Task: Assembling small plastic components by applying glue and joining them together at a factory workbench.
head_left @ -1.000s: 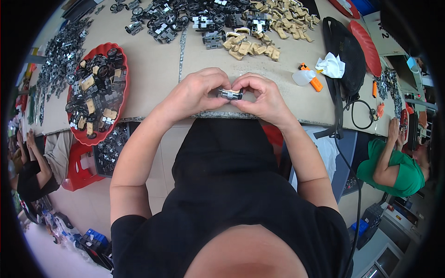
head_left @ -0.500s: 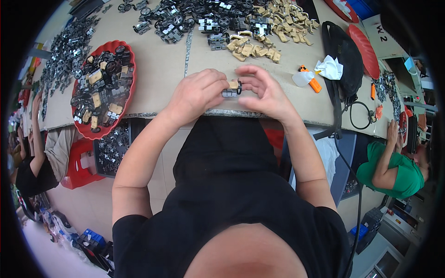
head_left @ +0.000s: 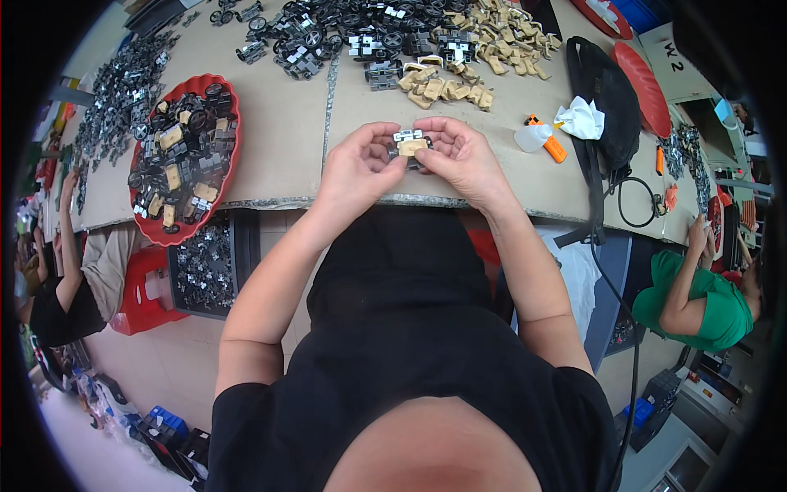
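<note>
Between my hands, just above the table's near edge, is a small toy car chassis (head_left: 411, 148) with a tan seat piece, dark wheels and a silvery end pointing away from me. My left hand (head_left: 359, 164) pinches its left side between thumb and fingers. On the other side my right hand (head_left: 464, 162) grips it, the thumb pressed near the tan piece. Fingertips hide parts of the wheels. Beyond the hands lie a heap of tan seat pieces (head_left: 508, 41) and a pile of black and grey chassis with wheels (head_left: 307, 45).
A red scalloped tray (head_left: 238, 152) of chassis stands at the left, beside more grey parts (head_left: 123, 90). To the right are a clear bottle (head_left: 531, 138), an orange tool (head_left: 556, 150), white tissue (head_left: 582, 120) and a black bag (head_left: 616, 107). Co-workers sit at both sides.
The chassis has turned, so its silvery end now points away and the tan piece faces up. My right hand, spread before, has closed on it. The left hand has shifted slightly right.
</note>
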Available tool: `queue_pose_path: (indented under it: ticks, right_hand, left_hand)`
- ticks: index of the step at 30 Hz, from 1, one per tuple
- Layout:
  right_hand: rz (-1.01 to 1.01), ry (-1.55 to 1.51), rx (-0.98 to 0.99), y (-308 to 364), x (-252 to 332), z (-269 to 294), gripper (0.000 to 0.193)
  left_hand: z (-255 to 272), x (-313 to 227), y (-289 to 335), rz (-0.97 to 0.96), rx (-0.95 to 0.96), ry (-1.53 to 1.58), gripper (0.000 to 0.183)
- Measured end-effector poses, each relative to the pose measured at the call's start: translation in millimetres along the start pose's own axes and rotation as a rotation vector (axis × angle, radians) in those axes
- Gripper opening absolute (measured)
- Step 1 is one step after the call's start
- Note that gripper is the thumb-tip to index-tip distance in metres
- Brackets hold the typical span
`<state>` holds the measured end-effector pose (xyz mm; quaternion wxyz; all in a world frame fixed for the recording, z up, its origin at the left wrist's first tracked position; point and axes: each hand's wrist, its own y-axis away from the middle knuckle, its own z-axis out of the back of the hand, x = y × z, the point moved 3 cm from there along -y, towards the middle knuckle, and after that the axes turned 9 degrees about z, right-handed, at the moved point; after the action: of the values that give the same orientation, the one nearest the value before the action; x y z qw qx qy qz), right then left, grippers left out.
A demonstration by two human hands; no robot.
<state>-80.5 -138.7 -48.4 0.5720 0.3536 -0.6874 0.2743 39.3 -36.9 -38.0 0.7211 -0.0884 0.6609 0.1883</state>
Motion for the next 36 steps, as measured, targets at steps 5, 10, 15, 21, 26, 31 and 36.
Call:
queue_pose_path:
  ticks: [5, 10, 15, 21, 26, 31, 36]
  right_hand:
    - [0.056, 0.046, -0.006, 1.6, -2.8, -3.0, 0.036]
    - [0.051, 0.038, -0.062, 3.6, -3.0, -5.3, 0.038]
    - [0.043, 0.041, -0.096, 3.4, -2.2, -8.2, 0.04]
    - [0.049, 0.068, -0.098, 3.6, -3.3, -8.2, 0.039]
    - [0.076, 0.083, -0.104, 2.6, -3.2, -8.2, 0.039]
    - [0.135, 0.082, -0.139, 2.2, -5.9, -10.6, 0.036]
    - [0.12, 0.134, -0.124, 4.7, -3.0, -12.9, 0.035]
  left_hand:
    - [-7.4, 10.3, -3.5, 0.172, 0.033, 0.274, 0.035]
    - [-9.2, 11.3, -3.6, 0.162, 0.027, 0.338, 0.035]
    - [-9.6, 9.8, -2.8, 0.155, 0.009, 0.327, 0.036]
    - [-9.6, 7.6, -1.2, 0.166, 0.009, 0.32, 0.036]
    - [-9.2, 7.5, -1.6, 0.146, -0.012, 0.286, 0.036]
    - [-14.7, 11.9, 1.5, -0.053, -0.116, 0.158, 0.035]
    - [-13.8, 11.1, 2.5, -0.019, -0.121, 0.174, 0.034]
